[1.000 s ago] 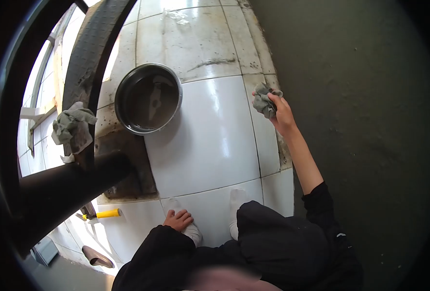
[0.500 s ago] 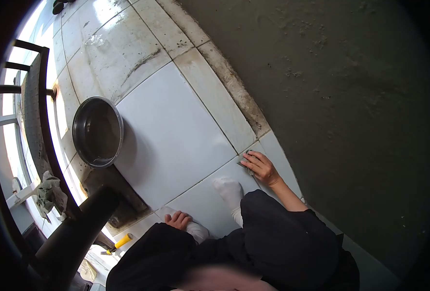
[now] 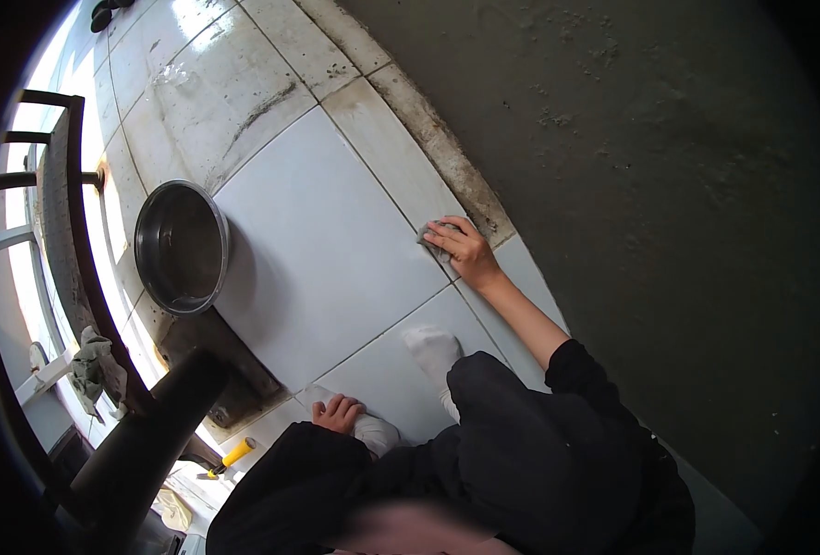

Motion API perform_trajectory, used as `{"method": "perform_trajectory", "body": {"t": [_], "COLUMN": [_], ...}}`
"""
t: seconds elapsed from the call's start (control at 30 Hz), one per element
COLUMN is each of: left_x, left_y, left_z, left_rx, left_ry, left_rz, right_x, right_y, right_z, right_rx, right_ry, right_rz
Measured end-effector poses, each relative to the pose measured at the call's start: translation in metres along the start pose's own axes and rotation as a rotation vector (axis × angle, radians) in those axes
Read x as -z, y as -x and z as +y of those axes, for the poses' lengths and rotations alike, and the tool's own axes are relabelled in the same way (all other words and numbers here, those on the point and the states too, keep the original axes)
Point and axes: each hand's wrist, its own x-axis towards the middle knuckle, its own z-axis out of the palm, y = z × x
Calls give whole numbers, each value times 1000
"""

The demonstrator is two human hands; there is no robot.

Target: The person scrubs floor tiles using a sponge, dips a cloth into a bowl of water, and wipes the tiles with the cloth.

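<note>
My right hand [image 3: 464, 250] presses a grey-green cloth [image 3: 440, 239] onto the floor tiles [image 3: 318, 250], over the grout line near the tiles' right edge. Its fingers lie over the cloth and cover part of it. My left hand [image 3: 338, 414] rests on my white-socked left foot [image 3: 376, 433], with its fingers bent over the sock. Left of the large white tile stands a round metal basin [image 3: 182, 247] that holds dark water.
A dark metal frame [image 3: 63, 231] with a thick black pipe [image 3: 146, 439] runs along the left, a second cloth [image 3: 96, 372] draped on it. A yellow-handled tool [image 3: 236, 452] lies beside the pipe. Dark grey floor [image 3: 669, 231] borders the tiles on the right.
Over the last second the view has turned, and my right hand has come down from the air onto the tiles with the cloth. Since half a second ago it has slid forward along the grout.
</note>
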Motion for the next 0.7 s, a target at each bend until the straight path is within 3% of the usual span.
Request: {"method": "perform_trajectory", "body": {"t": [0.2, 0.37, 0.6, 0.7], "left_x": [7, 8, 3, 3], "left_y": [-3, -4, -2, -2], "left_z": [2, 3, 0, 2], "left_rx": [-17, -7, -14, -1], "left_ry": [-28, 1, -23, -6], "left_rz": [6, -21, -46, -44], "right_x": [46, 31, -4, -10], "right_y": [37, 76, 0, -27], "right_z": [-22, -13, 0, 5], "right_rx": [84, 142, 120, -4], "right_ry": [40, 91, 89, 9], "right_rz": [-43, -49, 103, 64]}}
